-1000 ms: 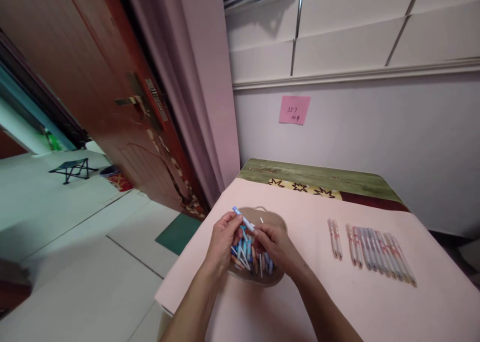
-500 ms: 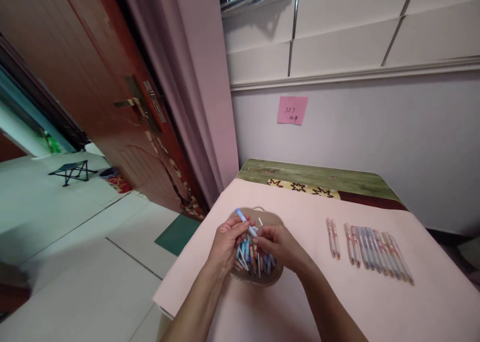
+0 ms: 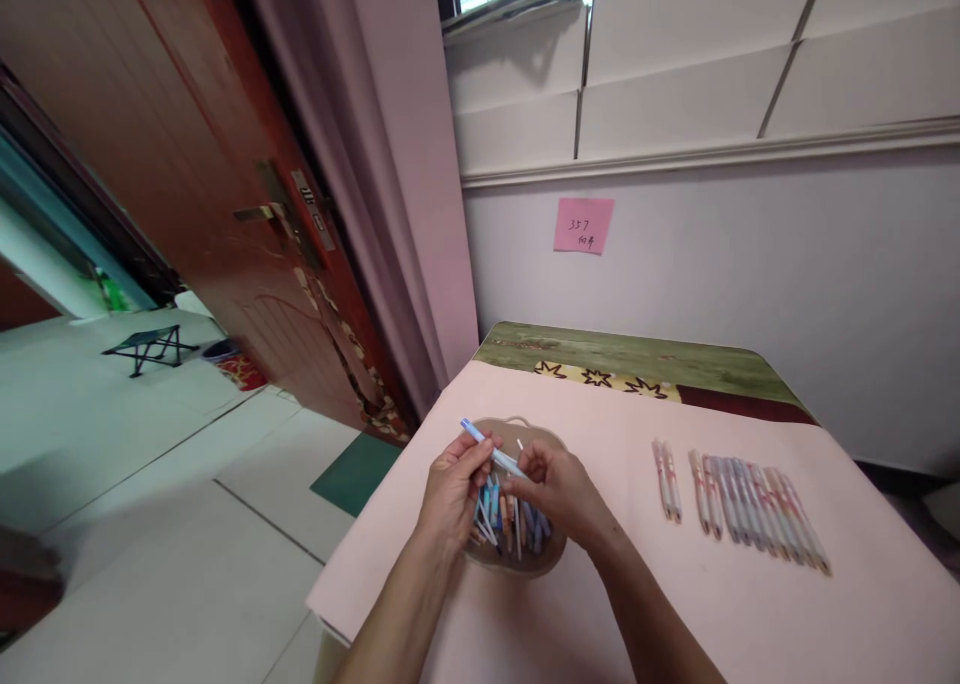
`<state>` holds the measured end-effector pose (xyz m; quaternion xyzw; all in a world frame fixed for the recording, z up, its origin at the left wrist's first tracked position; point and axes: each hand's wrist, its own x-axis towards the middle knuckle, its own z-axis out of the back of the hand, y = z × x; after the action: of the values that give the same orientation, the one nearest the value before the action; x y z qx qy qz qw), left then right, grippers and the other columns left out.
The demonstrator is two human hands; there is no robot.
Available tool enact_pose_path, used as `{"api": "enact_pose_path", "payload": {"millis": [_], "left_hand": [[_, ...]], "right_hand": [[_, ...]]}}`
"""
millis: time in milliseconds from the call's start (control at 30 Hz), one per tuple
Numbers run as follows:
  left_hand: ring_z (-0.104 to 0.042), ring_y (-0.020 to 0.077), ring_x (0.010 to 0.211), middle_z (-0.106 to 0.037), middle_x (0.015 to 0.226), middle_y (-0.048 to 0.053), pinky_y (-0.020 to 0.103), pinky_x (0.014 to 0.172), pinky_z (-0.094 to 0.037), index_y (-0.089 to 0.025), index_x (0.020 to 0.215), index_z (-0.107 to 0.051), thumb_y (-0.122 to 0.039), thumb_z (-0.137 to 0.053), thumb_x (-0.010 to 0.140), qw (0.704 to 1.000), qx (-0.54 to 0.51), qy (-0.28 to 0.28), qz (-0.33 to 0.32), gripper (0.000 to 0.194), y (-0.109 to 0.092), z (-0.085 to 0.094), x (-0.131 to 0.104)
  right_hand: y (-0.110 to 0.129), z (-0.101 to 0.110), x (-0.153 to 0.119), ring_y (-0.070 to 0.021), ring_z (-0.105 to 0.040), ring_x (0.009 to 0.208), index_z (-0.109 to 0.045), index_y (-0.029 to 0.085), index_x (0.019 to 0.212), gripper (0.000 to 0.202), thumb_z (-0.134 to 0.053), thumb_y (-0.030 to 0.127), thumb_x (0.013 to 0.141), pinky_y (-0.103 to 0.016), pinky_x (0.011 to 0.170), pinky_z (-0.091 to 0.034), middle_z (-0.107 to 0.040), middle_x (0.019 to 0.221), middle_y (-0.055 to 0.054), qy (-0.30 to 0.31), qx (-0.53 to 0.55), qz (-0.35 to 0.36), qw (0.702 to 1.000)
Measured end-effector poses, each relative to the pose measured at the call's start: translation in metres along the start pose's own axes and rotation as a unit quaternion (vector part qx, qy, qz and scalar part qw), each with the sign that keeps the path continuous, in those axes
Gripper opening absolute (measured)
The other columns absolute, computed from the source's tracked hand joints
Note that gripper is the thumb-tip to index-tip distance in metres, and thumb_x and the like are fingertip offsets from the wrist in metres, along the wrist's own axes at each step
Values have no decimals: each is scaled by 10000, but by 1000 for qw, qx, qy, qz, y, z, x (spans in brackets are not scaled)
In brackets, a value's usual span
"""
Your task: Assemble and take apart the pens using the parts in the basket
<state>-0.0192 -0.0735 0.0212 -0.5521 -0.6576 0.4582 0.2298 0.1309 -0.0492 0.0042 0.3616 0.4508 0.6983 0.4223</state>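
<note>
Between the fingers of my left hand [image 3: 456, 482] is a light-blue pen barrel [image 3: 475, 432], its darker blue end pointing up and to the left. My right hand [image 3: 561, 486] has its thumb and fingers closed at the barrel's lower right end; the exact contact there is partly hidden. Both hands are above a beige-brown basket [image 3: 517, 568] on the pink-covered table. Loose pen parts [image 3: 492, 504] fill it: blue, orange and purple pieces along with thin white refills [image 3: 517, 532].
To the right, a row of several assembled pens [image 3: 761, 509] lies on the pink tabletop [image 3: 600, 604], with two more pens [image 3: 667, 479] just left of it. A pink note [image 3: 583, 226] is on the wall. At left are a wooden door [image 3: 247, 264] and a folding stool [image 3: 154, 346].
The pen barrel lies flatter, and its blue end has shifted a little left. My right fingers have moved slightly up and right along its lower end.
</note>
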Motion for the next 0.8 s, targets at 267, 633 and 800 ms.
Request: {"api": "enact_pose_path", "payload": {"millis": [267,633,800], "left_hand": [[-514,29,507,-725,822,74,132,493,-434,-104,889,-692,-158,-797,620,999,-28,-15,-4,293,4,2,1],[-499,85,477,-634,604,-23,200,483,-373,-148,837,-648,-308,-768,625,967,202,-71,-141,291,-4,19,0],[-605,159,613,-657,636,1,236,586,-405,-202,686,-647,-247,-700,649,844,512,-32,-160,78,-1,38,-5]], "right_hand": [[10,4,-3,-136,-526,468,-615,202,715,326,-486,461,865,-235,460,-395,-583,540,13,77,107,-50,990],[0,37,-4,-127,-537,555,-640,209,707,176,-700,371,678,-212,509,-327,-621,590,34,-32,-140,-38,989],[8,53,-9,-128,-548,562,-678,224,768,147,-671,360,713,-216,514,-324,-631,608,32,-57,-140,-31,988]]}}
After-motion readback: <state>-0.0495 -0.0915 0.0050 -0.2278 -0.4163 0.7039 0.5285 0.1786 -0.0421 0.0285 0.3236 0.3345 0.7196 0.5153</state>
